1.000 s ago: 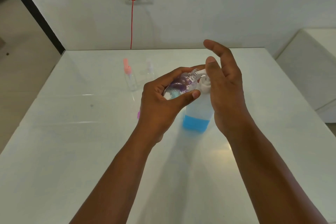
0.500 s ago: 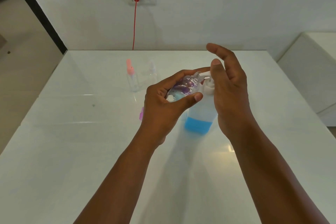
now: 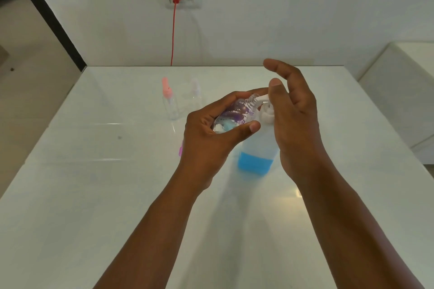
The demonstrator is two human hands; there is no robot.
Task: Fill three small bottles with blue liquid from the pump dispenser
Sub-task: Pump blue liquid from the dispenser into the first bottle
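Observation:
My left hand (image 3: pixel 211 138) grips a small clear bottle (image 3: pixel 234 116) tilted, its open neck against the white nozzle of the pump dispenser (image 3: pixel 258 148). A little blue liquid lies inside the small bottle. The dispenser is a translucent bottle with blue liquid low in its base. My right hand (image 3: pixel 296 119) is over the pump head, thumb on top of it, fingers straight and spread. Two more small clear bottles stand behind on the table: one with a pink cap (image 3: pixel 169 103), one with a clear cap (image 3: pixel 196 96).
A pink cap (image 3: pixel 180 149) peeks out from behind my left wrist on the white table (image 3: pixel 94 195). A red cable (image 3: pixel 173 30) hangs from the wall socket at the back. A white cabinet (image 3: pixel 399 91) stands to the right.
Both hands keep the same hold on the bottle and pump. The thumb on the pump head has shifted slightly; little else differs.

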